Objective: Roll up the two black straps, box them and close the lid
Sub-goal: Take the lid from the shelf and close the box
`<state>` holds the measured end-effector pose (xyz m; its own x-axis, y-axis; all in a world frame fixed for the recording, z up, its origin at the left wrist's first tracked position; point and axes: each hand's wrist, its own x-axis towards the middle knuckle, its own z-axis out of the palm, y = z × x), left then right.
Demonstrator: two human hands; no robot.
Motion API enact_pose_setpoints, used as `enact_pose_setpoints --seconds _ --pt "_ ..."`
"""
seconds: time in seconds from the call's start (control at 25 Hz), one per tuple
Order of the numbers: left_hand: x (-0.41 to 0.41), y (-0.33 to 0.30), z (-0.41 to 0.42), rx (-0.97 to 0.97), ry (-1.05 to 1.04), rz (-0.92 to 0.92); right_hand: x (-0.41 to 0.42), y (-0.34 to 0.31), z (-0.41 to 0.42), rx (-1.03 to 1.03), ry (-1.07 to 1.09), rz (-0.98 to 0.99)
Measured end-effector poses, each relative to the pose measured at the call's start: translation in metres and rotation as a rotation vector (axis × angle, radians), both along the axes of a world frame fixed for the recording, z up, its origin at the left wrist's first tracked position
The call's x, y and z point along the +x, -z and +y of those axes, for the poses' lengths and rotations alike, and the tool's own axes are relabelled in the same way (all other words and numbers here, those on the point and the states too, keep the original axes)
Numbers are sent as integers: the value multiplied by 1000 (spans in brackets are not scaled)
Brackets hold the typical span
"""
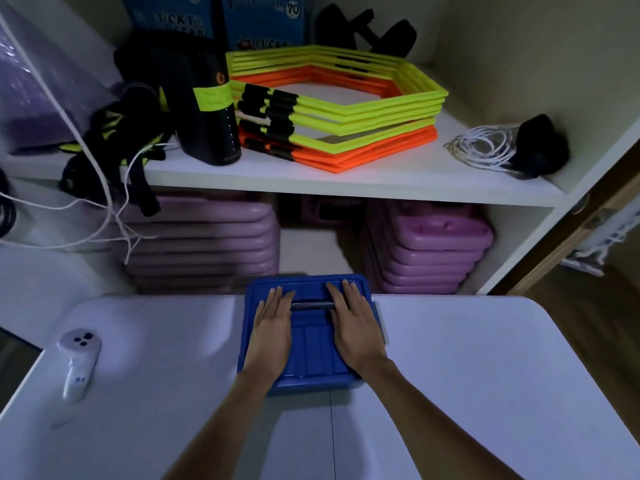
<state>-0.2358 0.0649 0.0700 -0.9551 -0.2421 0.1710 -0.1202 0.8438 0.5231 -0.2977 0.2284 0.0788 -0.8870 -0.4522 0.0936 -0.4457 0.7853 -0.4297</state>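
Observation:
A blue plastic box stands on the white table at its far edge, with its blue lid (pixel 313 344) lying flat on top. A dark handle bar (pixel 311 305) runs across the lid. My left hand (pixel 272 327) lies flat on the lid's left half, fingers spread and pointing away from me. My right hand (pixel 355 323) lies flat on the right half in the same way. Both palms press down on the lid. The two black straps are not visible; the inside of the box is hidden.
A white handheld controller (pixel 78 362) lies on the table (pixel 485 375) at the left. Behind the table a white shelf (pixel 346 181) holds yellow and orange hexagon rings (pixel 336 109), a black bottle (pixel 204 109), tangled black-yellow straps (pixel 114 143) and a white cord (pixel 481 147). Purple mats (pixel 429 251) are stacked below.

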Motion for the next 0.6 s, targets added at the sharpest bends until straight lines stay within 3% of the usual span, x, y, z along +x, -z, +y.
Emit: enact_pose_setpoints --seconds 0.12,0.24,0.32,0.44,0.48,0.52,0.6 --pt "-2 1 3 -8 -13 -37 1 3 -1 30 24 7" --pt "-6 3 9 -249 -44 -211 -1 9 -3 123 14 40" --pt "-9 -2 12 -275 -23 -250 -1 13 -2 154 21 75" --pt "-1 -1 -14 -251 -75 -65 1 15 -1 151 41 86" --pt "2 3 -30 -180 -177 -18 0 14 -3 155 44 90" --pt "7 4 -46 9 -295 -88 0 13 -4 161 44 93" --pt "15 3 -63 696 -367 -348 1 13 -5 184 39 89"
